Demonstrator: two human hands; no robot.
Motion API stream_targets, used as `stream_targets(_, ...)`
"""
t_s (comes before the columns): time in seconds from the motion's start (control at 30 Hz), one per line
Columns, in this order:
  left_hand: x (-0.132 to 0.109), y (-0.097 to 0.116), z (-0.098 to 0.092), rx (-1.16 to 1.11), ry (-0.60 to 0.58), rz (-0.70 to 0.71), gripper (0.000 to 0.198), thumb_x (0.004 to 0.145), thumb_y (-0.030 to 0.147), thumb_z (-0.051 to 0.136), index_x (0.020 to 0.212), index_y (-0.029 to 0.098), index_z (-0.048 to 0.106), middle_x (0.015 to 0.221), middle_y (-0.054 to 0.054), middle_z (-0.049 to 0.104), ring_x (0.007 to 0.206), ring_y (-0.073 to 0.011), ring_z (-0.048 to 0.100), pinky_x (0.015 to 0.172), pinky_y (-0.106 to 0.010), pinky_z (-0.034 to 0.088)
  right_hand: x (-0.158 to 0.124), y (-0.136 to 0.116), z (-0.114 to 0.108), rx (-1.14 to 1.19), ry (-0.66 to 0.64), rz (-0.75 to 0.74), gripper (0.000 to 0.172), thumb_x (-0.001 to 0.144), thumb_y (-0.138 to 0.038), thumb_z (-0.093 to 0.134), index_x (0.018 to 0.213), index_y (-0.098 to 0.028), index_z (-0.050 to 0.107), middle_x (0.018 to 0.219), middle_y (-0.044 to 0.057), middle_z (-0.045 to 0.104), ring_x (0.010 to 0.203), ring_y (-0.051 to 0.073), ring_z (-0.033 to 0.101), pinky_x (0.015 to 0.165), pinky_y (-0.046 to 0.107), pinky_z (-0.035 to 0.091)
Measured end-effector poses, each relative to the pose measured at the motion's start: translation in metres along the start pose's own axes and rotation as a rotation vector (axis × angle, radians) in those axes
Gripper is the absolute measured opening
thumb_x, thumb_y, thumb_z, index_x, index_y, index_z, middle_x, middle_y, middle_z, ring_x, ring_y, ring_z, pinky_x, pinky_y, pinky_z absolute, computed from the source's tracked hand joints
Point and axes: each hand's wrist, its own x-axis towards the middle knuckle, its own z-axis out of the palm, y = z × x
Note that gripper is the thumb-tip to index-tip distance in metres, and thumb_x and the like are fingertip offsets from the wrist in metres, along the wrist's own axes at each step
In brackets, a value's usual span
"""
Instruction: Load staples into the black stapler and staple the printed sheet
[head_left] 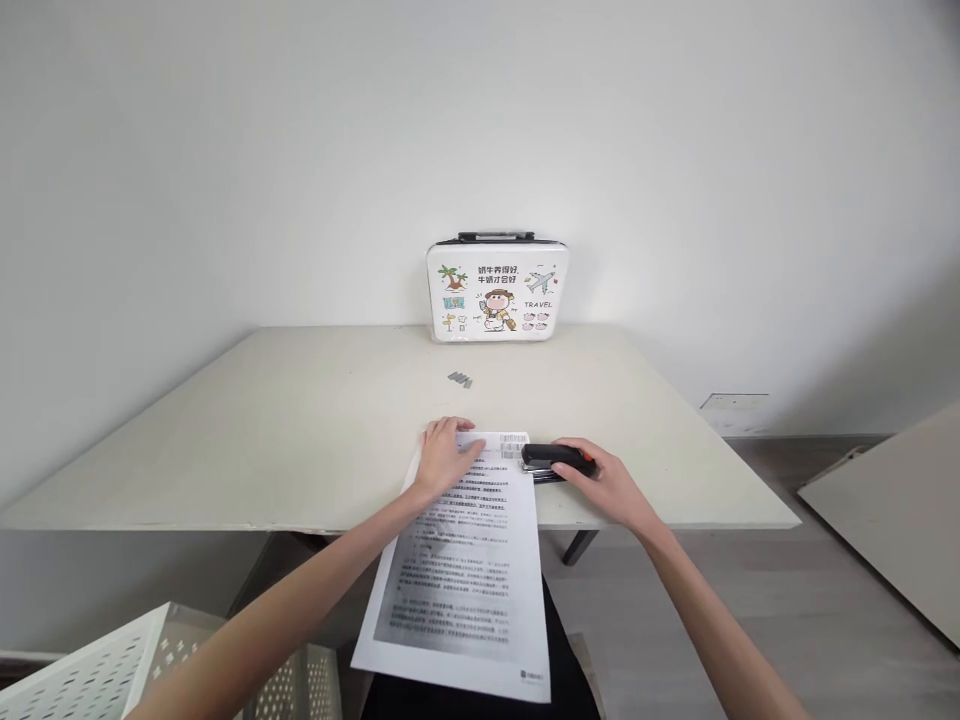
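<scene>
A printed sheet of paper [472, 560], perhaps more than one, lies partly on the table and hangs over its front edge toward me. My left hand [448, 458] rests flat on the upper left of the paper, fingers stretched out. In my right hand [606, 485] is a black stapler [555, 458], held from its rear end with the fingers wrapped round it. Its front end reaches over the paper's right edge, near the printed barcodes. Whether the stapler's jaws press on the paper I cannot tell.
Several strips of staples [460, 379] lie on the pale table [337, 400] beyond the paper. A white cartoon-printed case [496, 295] stands upright against the wall. At lower left is a white perforated basket [97, 665]. A pale panel [892, 510] sits at right.
</scene>
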Motion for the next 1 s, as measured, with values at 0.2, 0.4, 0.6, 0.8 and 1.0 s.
stream_targets(0.2,-0.017,0.013,-0.02,-0.07,-0.146,0.386,0.018,0.104,0.03,0.052,0.115,0.024,0.065,0.126,-0.006,0.067,0.127,-0.0241,0.057,0.113,-0.043,0.043,0.002,-0.006,-0.005,-0.015,-0.051,0.011,0.037,0.093,-0.056,0.066,0.118,-0.029,0.069,0.128,0.005,0.073,0.118,0.026,0.066,0.106,0.041,0.052)
stream_targets(0.4,-0.036,0.017,-0.035,0.041,-0.424,0.698,0.042,0.108,0.051,0.049,0.143,0.031,0.061,0.163,-0.006,0.047,0.155,-0.0273,0.034,0.126,-0.047,0.031,0.022,-0.03,-0.012,-0.12,-0.122,0.016,0.044,0.101,-0.062,0.05,0.122,-0.029,0.069,0.133,0.007,0.071,0.121,0.027,0.067,0.104,0.041,0.053)
stream_targets(0.6,-0.051,0.014,-0.025,0.179,-0.445,0.68,0.051,0.112,0.05,0.036,0.159,0.034,0.046,0.176,-0.001,0.014,0.162,-0.0288,0.012,0.132,-0.049,0.014,0.047,-0.064,0.011,-0.39,-0.181,0.03,0.06,0.108,-0.061,0.023,0.125,-0.029,0.07,0.143,0.005,0.068,0.138,0.028,0.057,0.117,0.044,0.042)
stream_targets(0.8,-0.062,0.013,-0.017,0.195,-0.382,0.694,0.05,0.112,0.048,0.037,0.16,0.037,0.044,0.176,0.002,0.009,0.162,-0.0292,0.012,0.132,-0.048,0.015,0.054,-0.08,0.024,-0.566,-0.328,0.069,0.065,0.107,-0.063,0.018,0.133,-0.032,0.068,0.15,0.002,0.063,0.145,0.029,0.05,0.118,0.047,0.042)
stream_targets(1.0,-0.063,0.016,-0.014,0.179,-0.361,0.689,0.05,0.112,0.048,0.035,0.159,0.035,0.046,0.176,0.0,0.012,0.162,-0.0287,0.013,0.133,-0.047,0.015,0.056,-0.075,0.027,-0.615,-0.337,0.104,0.068,0.107,-0.064,0.014,0.139,-0.032,0.064,0.154,0.0,0.059,0.146,0.029,0.05,0.119,0.046,0.042)
